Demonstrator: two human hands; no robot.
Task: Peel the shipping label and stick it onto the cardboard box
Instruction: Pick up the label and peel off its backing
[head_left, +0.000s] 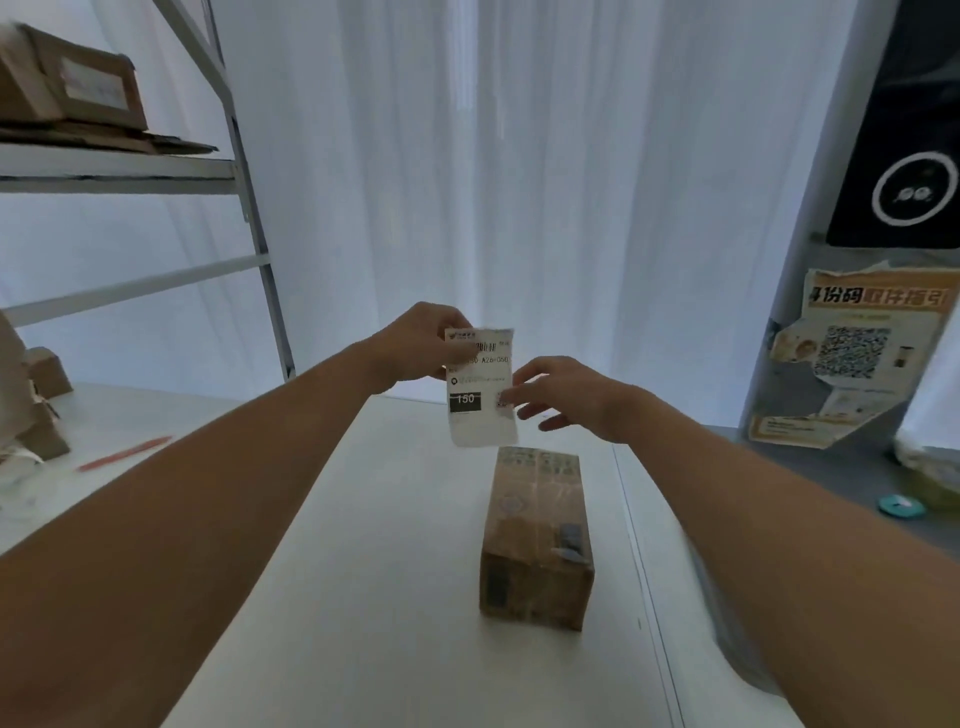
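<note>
A white shipping label (482, 410) with a barcode and a black "150" block hangs upright in the air above the far end of the cardboard box (537, 535). My left hand (415, 345) pinches the label's top left corner. My right hand (566, 397) is at the label's right edge, fingers spread, with fingertips touching the paper near its small QR code. The brown taped box lies lengthwise on the white table (389, 571), below and a little nearer than the label. Neither hand touches the box.
A metal shelf rack (244, 171) stands at the left with cardboard parcels (78, 83) on it. More small boxes (44, 410) and an orange pen (124, 453) lie on the left table. A poster with a QR code (852, 358) hangs at right.
</note>
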